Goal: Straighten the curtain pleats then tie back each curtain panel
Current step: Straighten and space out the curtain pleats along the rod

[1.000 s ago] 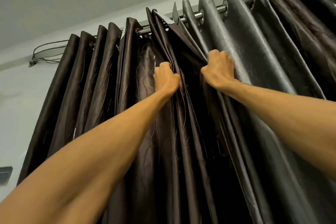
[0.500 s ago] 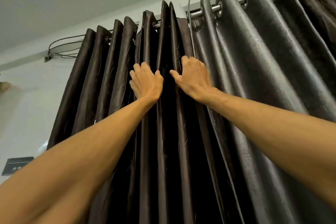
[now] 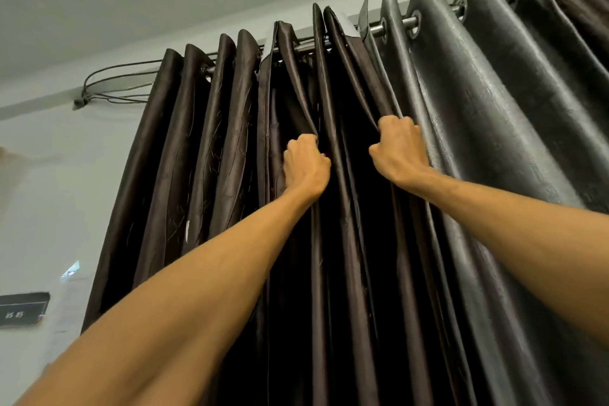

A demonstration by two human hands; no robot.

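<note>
The dark brown curtain panel (image 3: pixel 197 142) hangs in deep pleats from a metal rod (image 3: pixel 410 22) near the ceiling, with a grey panel (image 3: pixel 494 109) just beside it on the right. Both hands are raised to the brown panel's inner folds. The left hand (image 3: pixel 306 165) is clenched around one pleat, and the right hand (image 3: pixel 400 148) grasps the next fold, close to the grey panel. On the wall to the left are looped cables (image 3: pixel 115 82) and, lower down, a small dark plate (image 3: pixel 23 308).
</note>
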